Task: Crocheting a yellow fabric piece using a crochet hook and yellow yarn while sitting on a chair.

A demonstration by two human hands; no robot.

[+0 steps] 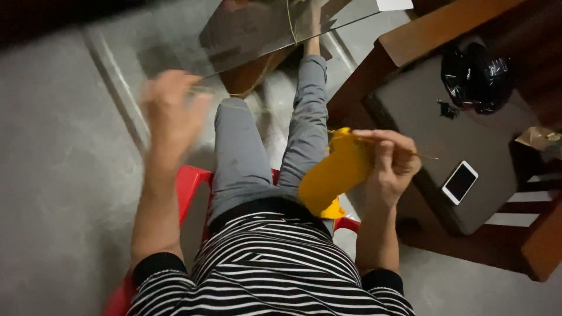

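My right hand (391, 159) grips a piece of yellow knitted or crocheted fabric (335, 174) together with a thin hook or needle (426, 156) that sticks out to the right. The fabric hangs down over my right thigh. My left hand (171, 111) is raised to the left and blurred by motion; a thin yellow yarn strand (234, 105) runs from near its fingers toward the fabric. Whether the fingers pinch the strand is too blurred to tell. I sit on a red plastic chair (188, 182) in grey trousers and a striped top.
A glass table top (257, 29) stands ahead over my feet. To the right a wooden seat with a grey cushion (468, 134) carries a white phone (459, 182) and a black plastic bag (477, 76). Grey concrete floor (58, 175) spreads to the left.
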